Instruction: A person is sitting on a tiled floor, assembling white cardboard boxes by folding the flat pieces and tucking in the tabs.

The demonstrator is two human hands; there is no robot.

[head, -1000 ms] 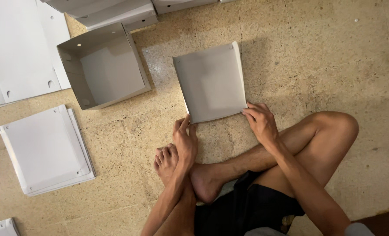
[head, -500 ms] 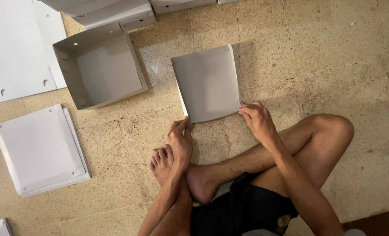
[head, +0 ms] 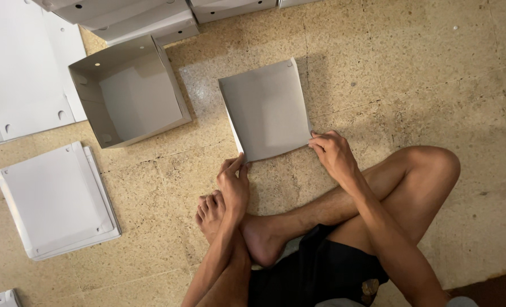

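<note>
A grey cardboard sheet with its side flaps folded up lies on the stone floor in front of my crossed legs. My left hand pinches its near left corner. At the near right corner, the fingers of my right hand grip the edge. The sheet's far end points away from me, and both side flaps stand slightly raised.
An assembled open grey box stands to the left of the sheet. Flat white box blanks lie stacked at the left, more flat sheets at the far left, and finished boxes line the top edge.
Both hands stayed on the sheet's near corners. The sheet's side flaps have been bent up a little, so it looks narrower than a second ago.
</note>
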